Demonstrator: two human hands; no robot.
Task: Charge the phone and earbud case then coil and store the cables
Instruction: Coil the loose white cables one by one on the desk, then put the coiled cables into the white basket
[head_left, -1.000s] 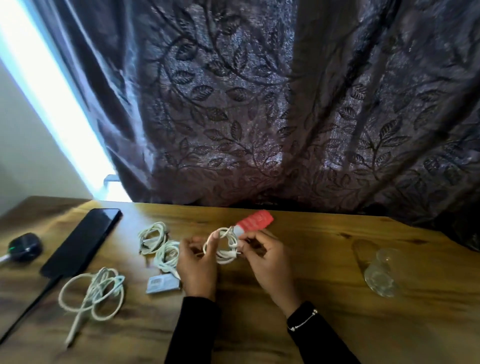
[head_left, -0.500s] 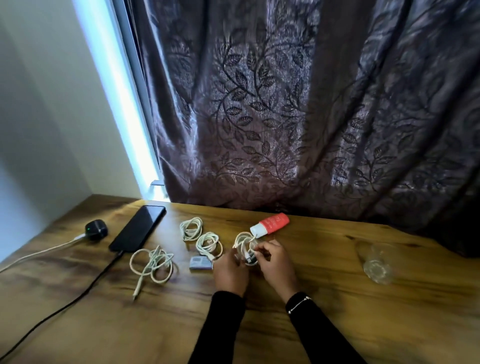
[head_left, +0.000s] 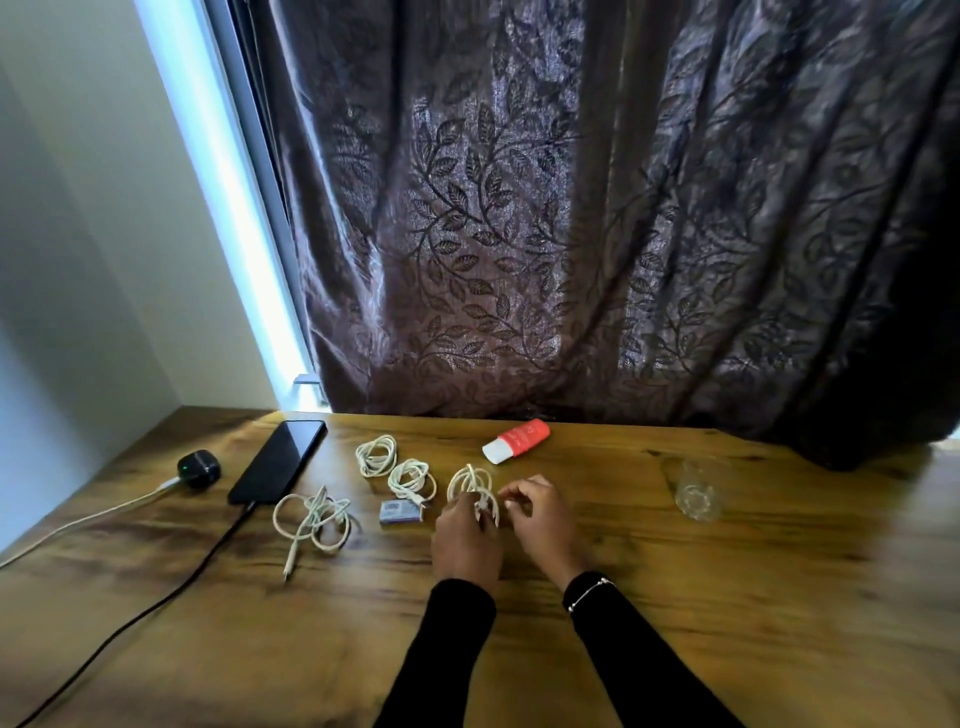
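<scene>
White coiled cable (head_left: 474, 488) now lies lower, on the wooden table (head_left: 727, 597), where half a second ago both hands held it raised. Left hand (head_left: 465, 540) pinches its near edge with curled fingers; right hand (head_left: 540, 519) has let go and hovers just beside it, fingers loosely curled and holding nothing. Its loops form a small, tidy ring, third in a row with two other coils (head_left: 376, 455) (head_left: 411, 479).

A red tube (head_left: 517, 440) and a clear glass (head_left: 696, 491) sit on the wooden table (head_left: 779, 597) before a leaf-patterned curtain (head_left: 571, 208).
</scene>
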